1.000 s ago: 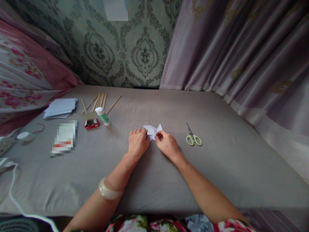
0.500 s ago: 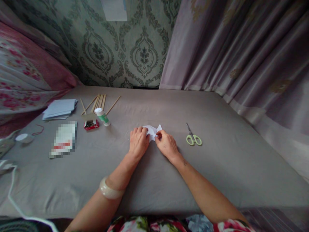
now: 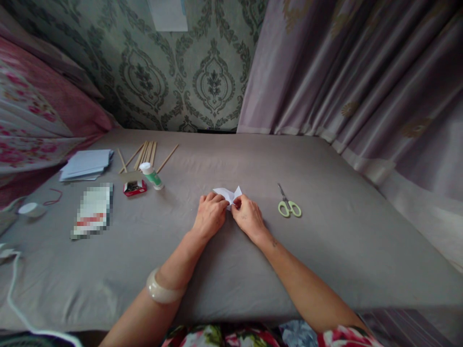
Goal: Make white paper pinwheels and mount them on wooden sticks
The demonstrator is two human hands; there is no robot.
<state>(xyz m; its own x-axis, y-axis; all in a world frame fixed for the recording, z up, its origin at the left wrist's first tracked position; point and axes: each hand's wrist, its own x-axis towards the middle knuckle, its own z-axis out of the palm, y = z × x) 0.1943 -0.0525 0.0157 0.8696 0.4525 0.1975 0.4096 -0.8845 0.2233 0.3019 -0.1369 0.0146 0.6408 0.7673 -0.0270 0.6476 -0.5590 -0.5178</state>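
A small piece of folded white paper [image 3: 224, 193] is held between my two hands over the middle of the grey-covered table [image 3: 325, 255]. My left hand [image 3: 211, 213] grips its left side, fingers curled over the near edge. With thumb and fingertips pinched together, my right hand [image 3: 248, 215] holds the right side, where a pointed corner stands up. The lower part of the paper is hidden behind my fingers. To the right of my right hand lie scissors [image 3: 289, 207] with light green handles, their blades pointing away from me.
Left of my hands stand a white-and-green bottle [image 3: 152, 177] and a small red box [image 3: 135, 188] of dark bits. Several wooden sticks [image 3: 146, 153] lie behind them. Farther left are a stack of white paper [image 3: 87, 164], a blurred packet [image 3: 94, 209] and a white cable [image 3: 14, 294].
My left hand has shifted slightly right and forward over the paper, bringing its fingertips closer to my right hand. My right hand keeps its pinch. The view has turned a little.
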